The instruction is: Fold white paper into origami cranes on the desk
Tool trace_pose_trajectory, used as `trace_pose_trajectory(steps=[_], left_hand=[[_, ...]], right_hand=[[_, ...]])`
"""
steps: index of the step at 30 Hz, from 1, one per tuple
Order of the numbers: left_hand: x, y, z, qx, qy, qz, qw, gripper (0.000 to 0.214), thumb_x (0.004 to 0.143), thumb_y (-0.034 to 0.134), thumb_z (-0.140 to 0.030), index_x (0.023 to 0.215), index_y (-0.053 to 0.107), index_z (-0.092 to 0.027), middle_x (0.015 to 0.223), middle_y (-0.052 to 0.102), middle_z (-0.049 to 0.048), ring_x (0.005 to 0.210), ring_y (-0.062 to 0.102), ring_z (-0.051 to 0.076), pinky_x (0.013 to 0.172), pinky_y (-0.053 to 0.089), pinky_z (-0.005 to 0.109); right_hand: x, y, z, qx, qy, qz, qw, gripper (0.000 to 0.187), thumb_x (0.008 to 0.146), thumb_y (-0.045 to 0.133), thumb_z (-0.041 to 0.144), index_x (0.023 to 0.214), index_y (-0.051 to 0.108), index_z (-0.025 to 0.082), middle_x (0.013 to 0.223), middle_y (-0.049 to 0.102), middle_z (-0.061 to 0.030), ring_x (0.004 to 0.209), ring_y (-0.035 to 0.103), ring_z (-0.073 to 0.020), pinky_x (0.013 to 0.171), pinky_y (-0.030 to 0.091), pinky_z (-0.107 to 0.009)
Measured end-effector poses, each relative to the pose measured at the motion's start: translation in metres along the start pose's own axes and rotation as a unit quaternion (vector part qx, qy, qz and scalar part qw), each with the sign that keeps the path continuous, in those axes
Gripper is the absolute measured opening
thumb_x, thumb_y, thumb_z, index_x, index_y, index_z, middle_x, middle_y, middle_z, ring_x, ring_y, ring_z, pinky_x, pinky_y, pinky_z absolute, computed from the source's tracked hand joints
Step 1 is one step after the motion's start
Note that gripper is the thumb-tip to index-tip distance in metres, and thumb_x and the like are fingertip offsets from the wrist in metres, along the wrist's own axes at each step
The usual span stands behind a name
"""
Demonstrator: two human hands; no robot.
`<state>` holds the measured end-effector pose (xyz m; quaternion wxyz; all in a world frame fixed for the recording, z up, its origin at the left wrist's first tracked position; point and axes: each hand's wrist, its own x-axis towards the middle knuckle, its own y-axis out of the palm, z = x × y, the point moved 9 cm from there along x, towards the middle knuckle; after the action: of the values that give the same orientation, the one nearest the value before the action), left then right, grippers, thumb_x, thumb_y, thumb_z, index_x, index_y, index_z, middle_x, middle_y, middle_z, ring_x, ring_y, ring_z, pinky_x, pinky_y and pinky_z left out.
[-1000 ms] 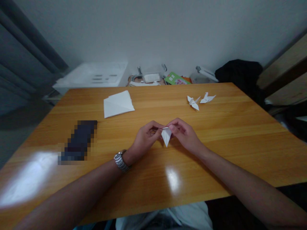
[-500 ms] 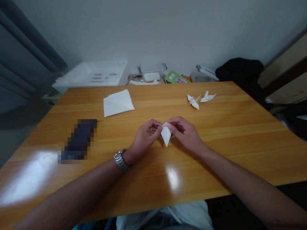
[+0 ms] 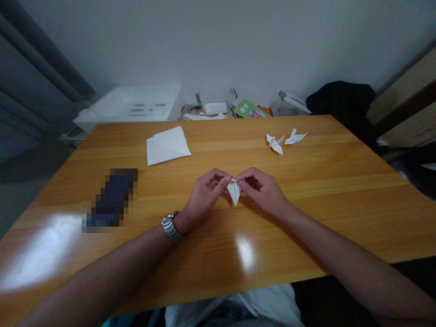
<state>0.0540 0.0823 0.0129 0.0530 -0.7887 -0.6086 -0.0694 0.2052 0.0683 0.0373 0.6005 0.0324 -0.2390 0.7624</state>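
Note:
A small white folded paper piece (image 3: pixel 235 192) with a downward point sits between my two hands over the middle of the wooden table (image 3: pixel 306 218). My left hand (image 3: pixel 204 193), with a metal watch at the wrist, pinches its upper left edge. Fingers of my right hand (image 3: pixel 264 190) pinch its upper right edge. Both hands are closed on the paper, fingertips nearly touching above it.
A stack of white paper sheets (image 3: pixel 166 146) lies at the back left. Two finished white paper cranes (image 3: pixel 284 141) rest at the back right. A dark blurred flat object (image 3: pixel 111 199) lies at the left. Clutter and a black bag (image 3: pixel 340 102) sit behind the table.
My fingers have worked the top of the paper piece; it sits slightly lower and looks a little smaller between the fingertips. The hands stay in the same spot.

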Motion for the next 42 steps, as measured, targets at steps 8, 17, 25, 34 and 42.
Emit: trace_pose_trajectory(steps=[8, 17, 25, 34, 42], left_hand=[[0.000, 0.001, -0.001, 0.005, 0.012, 0.008, 1.000, 0.022, 0.089, 0.072, -0.036, 0.093, 0.065, -0.015, 0.088, 0.070, 0.0038, 0.078, 0.068, 0.013, 0.069, 0.056, 0.023], [0.000, 0.001, -0.003, 0.037, 0.027, 0.010, 0.999, 0.021, 0.088, 0.071, -0.034, 0.097, 0.063, -0.016, 0.090, 0.069, 0.0035, 0.080, 0.068, 0.014, 0.070, 0.056, 0.024], [0.000, -0.001, -0.003, 0.059, 0.013, 0.002, 0.998, 0.025, 0.089, 0.070, -0.039, 0.097, 0.066, -0.016, 0.092, 0.071, 0.0050, 0.082, 0.068, 0.016, 0.074, 0.057, 0.026], [0.001, -0.002, -0.001, 0.068, 0.015, 0.004, 0.998, 0.024, 0.092, 0.065, -0.039, 0.095, 0.065, -0.015, 0.090, 0.071, 0.0051, 0.082, 0.068, 0.016, 0.075, 0.056, 0.026], [0.001, -0.003, -0.002, 0.065, 0.014, -0.004, 0.998, 0.023, 0.093, 0.065, -0.039, 0.094, 0.064, -0.016, 0.089, 0.070, 0.0040, 0.082, 0.067, 0.016, 0.075, 0.055, 0.026]], right_hand=[[0.001, 0.001, 0.000, -0.006, 0.017, 0.007, 1.000, 0.018, 0.096, 0.063, 0.039, 0.092, 0.069, 0.022, 0.087, 0.069, -0.0023, 0.081, 0.064, -0.0166, 0.075, 0.050, -0.030], [0.000, 0.007, -0.030, 0.091, 0.136, 0.015, 0.986, 0.032, 0.086, 0.074, 0.048, 0.101, 0.068, 0.020, 0.092, 0.074, -0.0047, 0.082, 0.069, -0.0187, 0.076, 0.055, -0.032], [0.000, 0.007, -0.024, 0.092, 0.136, 0.015, 0.986, 0.036, 0.079, 0.079, 0.050, 0.096, 0.070, 0.020, 0.087, 0.075, -0.0040, 0.079, 0.069, -0.0184, 0.075, 0.056, -0.032], [0.000, 0.012, -0.028, 0.180, 0.152, 0.015, 0.972, 0.031, 0.082, 0.077, 0.048, 0.091, 0.071, 0.019, 0.084, 0.072, -0.0020, 0.075, 0.066, -0.0150, 0.077, 0.057, -0.032], [0.000, 0.012, -0.033, 0.224, 0.179, 0.002, 0.958, 0.030, 0.078, 0.081, 0.046, 0.086, 0.074, 0.019, 0.082, 0.072, -0.0016, 0.073, 0.065, -0.0139, 0.078, 0.059, -0.033]])
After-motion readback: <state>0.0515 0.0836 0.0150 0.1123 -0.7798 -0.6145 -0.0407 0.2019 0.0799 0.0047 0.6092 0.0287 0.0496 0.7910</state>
